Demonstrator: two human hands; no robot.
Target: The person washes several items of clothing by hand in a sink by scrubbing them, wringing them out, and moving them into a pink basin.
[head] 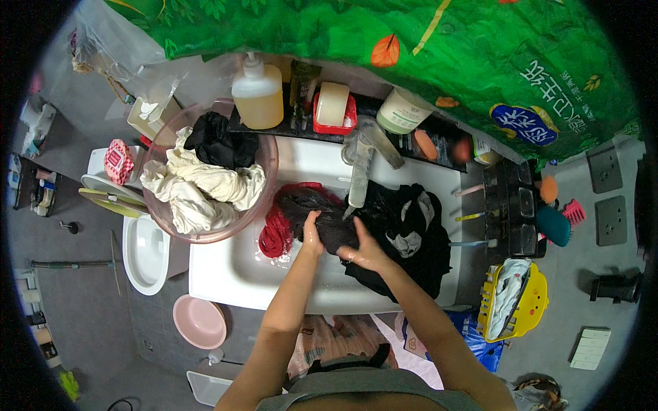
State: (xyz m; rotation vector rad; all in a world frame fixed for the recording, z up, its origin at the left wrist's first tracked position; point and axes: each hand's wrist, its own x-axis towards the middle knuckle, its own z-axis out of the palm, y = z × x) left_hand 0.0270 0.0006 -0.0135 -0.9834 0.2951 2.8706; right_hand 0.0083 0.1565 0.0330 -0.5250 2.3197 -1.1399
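Note:
A wet dark cloth [334, 226] is between my two hands over the white sink [308, 295], just below the faucet [361, 174]. My left hand [312, 234] holds its left side, and my right hand [365, 249] is against its right side with the fingers spread. Red fabric [275, 236] lies in the basin to the left, partly under the dark cloth. A black garment with grey parts [411, 236] covers the right side of the sink. At the upper left, a translucent pink basin [216, 239] holds white cloths [205, 190] and a black cloth [226, 141].
Behind the sink, a black shelf [298, 123] carries a pump bottle [258, 97], a red soap box [334, 110] and a tub [403, 110]. A large green plastic pack [360, 31] hangs over it. Toothbrushes [470, 243] stick out at the right. A toilet [146, 254] stands left.

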